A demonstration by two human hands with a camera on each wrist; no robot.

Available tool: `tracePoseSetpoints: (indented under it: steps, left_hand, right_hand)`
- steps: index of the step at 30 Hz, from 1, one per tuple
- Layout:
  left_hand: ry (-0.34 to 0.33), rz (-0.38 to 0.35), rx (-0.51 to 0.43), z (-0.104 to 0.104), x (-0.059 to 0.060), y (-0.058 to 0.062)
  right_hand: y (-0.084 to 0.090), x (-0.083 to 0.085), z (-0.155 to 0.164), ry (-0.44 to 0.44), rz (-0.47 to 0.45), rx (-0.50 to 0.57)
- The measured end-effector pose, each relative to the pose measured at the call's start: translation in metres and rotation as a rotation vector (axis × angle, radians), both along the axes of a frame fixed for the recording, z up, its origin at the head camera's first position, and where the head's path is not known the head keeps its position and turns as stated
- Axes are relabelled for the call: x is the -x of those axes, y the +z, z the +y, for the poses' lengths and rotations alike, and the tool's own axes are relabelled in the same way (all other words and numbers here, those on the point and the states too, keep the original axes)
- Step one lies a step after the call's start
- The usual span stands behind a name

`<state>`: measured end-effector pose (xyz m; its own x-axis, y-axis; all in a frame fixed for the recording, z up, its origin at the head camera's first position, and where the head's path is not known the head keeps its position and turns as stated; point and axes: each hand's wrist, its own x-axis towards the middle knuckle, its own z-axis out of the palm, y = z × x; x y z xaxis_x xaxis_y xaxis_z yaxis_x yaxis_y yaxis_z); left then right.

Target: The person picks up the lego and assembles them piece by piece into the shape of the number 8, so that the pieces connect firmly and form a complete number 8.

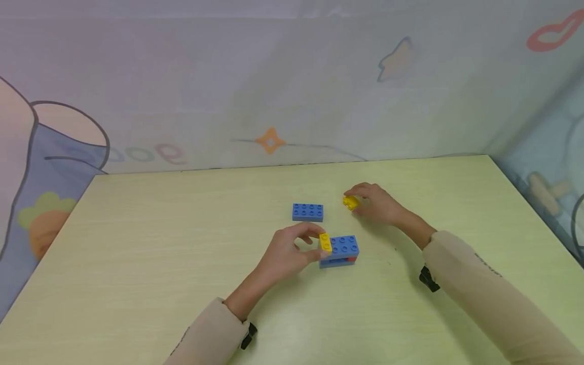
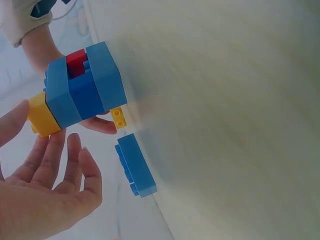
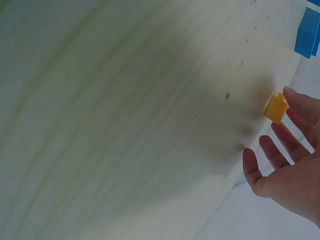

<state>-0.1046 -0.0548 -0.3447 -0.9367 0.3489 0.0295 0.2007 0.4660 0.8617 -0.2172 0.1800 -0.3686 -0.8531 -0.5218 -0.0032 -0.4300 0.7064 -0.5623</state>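
Note:
A stack of blue bricks (image 1: 344, 249) with a red brick (image 2: 76, 61) inside stands mid-table. A yellow brick (image 1: 325, 242) sits at its left end. My left hand (image 1: 318, 244) pinches this yellow brick lightly between thumb and index finger, as the left wrist view shows (image 2: 42, 117). A second, smaller yellow brick (image 1: 350, 203) lies further back. My right hand (image 1: 355, 203) is spread over it, with a straight fingertip touching the brick (image 3: 276, 106) and the other fingers apart from it. A loose blue brick (image 1: 307, 212) lies flat between the two hands.
The pale green table (image 1: 159, 243) runs to a cartoon-printed wall at the back and on the right. Beige sleeves cover both forearms.

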Motion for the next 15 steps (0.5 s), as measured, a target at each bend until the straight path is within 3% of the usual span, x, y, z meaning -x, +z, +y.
tracePoseSetpoints:
  steps: [15]
  left_hand:
    - [0.008,-0.018,0.001,0.0007,-0.0015,0.0005]
  right_hand:
    - [-0.0016,-0.0082,-0.0004,-0.085,0.008,-0.044]
